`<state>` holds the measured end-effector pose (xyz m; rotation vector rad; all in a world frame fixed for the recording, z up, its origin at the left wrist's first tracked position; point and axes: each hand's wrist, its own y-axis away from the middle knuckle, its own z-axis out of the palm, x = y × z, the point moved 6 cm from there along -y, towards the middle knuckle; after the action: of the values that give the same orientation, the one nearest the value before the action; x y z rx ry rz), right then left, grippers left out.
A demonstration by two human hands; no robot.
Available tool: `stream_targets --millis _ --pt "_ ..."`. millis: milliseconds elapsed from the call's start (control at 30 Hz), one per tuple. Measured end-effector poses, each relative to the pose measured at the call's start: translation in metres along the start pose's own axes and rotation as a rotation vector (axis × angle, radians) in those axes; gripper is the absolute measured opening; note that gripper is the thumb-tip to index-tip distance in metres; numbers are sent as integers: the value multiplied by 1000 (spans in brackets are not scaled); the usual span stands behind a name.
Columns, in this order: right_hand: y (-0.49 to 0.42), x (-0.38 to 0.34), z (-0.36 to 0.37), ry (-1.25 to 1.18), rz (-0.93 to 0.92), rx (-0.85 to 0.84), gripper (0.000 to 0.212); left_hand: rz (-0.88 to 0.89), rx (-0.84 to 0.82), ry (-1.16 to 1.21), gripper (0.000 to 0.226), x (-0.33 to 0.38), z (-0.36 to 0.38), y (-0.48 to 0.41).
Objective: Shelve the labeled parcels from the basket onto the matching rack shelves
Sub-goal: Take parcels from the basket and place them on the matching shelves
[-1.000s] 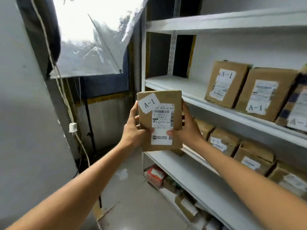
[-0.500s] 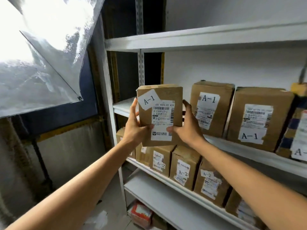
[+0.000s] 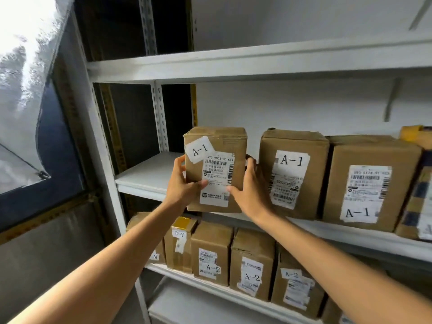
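Brown cardboard parcel (image 3: pixel 215 169) labelled A-1 stands upright at the front edge of the A-1 shelf (image 3: pixel 149 175), clamped between my hands: left hand (image 3: pixel 182 190) wrapped round its left side, right hand (image 3: pixel 249 191) round its right. I cannot tell whether its base touches that shelf. Another A-1 box (image 3: pixel 292 176) stands on the shelf just right; A-2 boxes (image 3: pixel 211 253) line the level below it.

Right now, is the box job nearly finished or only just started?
Partly done: A-1 parcels already stand on the A-1 shelf, and A-2 parcels line the shelf below. In hand: the left hand and right hand grip another A-1 parcel at that shelf's free left end, not yet let go. Left: release it there. The basket is out of view, so how many remain I cannot tell.
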<state>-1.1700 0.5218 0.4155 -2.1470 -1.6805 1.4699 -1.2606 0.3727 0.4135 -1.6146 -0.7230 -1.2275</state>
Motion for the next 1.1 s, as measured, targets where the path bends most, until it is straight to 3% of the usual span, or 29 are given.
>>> stream_targets --millis 267,400,633,700,867,967,1100 --pt "11 -12 1 323 -35 14 79 -4 -139 -17 67 -31 13 -48" --pt "13 -17 4 454 -209 82 59 10 -201 -15 71 -36 25 -60" --pt "7 -16 28 536 -301 -24 32 41 -289 -233 96 -40 22 -57" --pt "2 -21 43 450 -327 -92 29 10 -232 -385 92 -42 4 -49" --pt "5 -41 101 312 -431 -373 30 -1 -51 -913 55 -45 -63 -1" --pt "27 -56 131 281 -505 -607 35 -178 54 -1114 47 -52 -103 50" --pt "78 -79 156 202 -680 -802 38 -422 226 -1184 39 -50 -132 146"
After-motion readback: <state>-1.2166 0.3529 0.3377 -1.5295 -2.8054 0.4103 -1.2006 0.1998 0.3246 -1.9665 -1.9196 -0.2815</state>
